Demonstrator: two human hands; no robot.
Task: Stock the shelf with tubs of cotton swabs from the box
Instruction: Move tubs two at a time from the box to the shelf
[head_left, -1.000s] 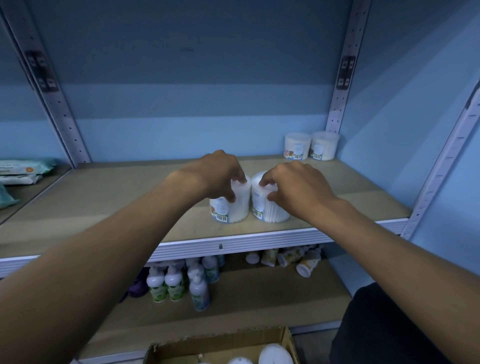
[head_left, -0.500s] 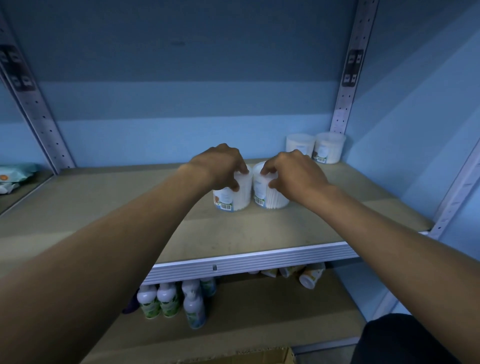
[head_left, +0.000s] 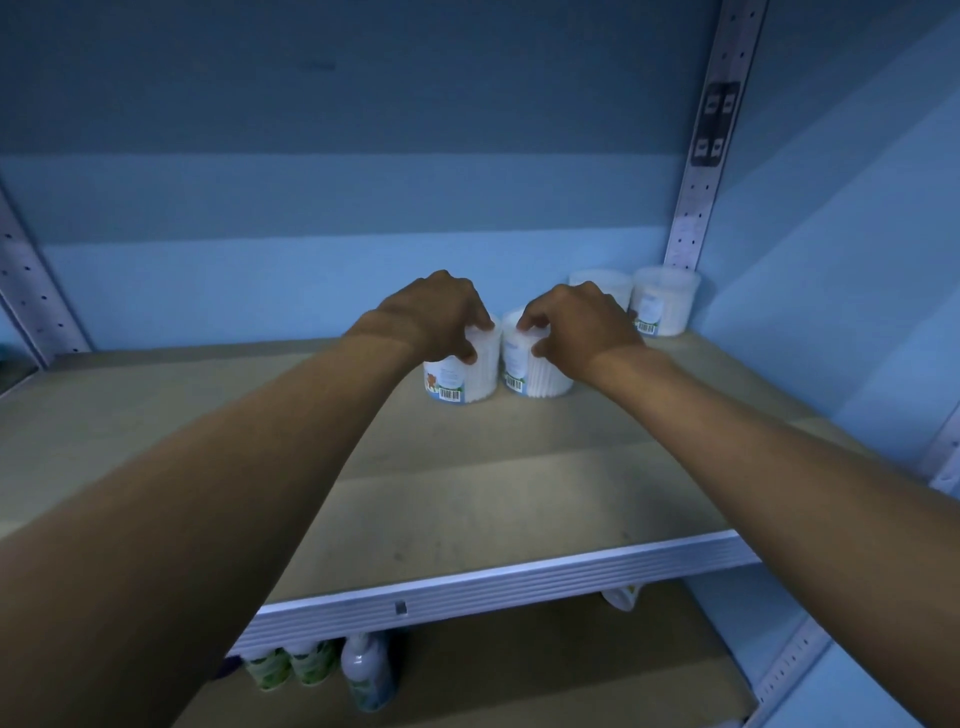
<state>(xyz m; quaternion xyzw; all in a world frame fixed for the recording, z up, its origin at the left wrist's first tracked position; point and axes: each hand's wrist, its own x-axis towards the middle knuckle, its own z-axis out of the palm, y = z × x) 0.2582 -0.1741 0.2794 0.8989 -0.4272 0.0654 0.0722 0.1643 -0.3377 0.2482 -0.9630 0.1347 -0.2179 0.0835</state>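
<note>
Lower shelf (head_left: 519, 670), nearest: bottles (head_left: 363, 670) stand under the front rail.

Upper shelf (head_left: 467, 493), mid-depth: two tubs stand upright and touching or nearly so, long axes vertical, barcode labels facing the viewer. The left hand (head_left: 436, 317) grips the left tub (head_left: 460, 371) from above, fingers curled over its lid; the right hand (head_left: 576, 325) holds the right tub (head_left: 535, 371) likewise.

Risk, as judged: top grips on tall, light tubs could tip one if a hand drags on release, knocking its neighbour.

Rear right corner: two stocked tubs (head_left: 662, 301) stand upright by the upright post (head_left: 706, 171). The box is out of view.
</note>
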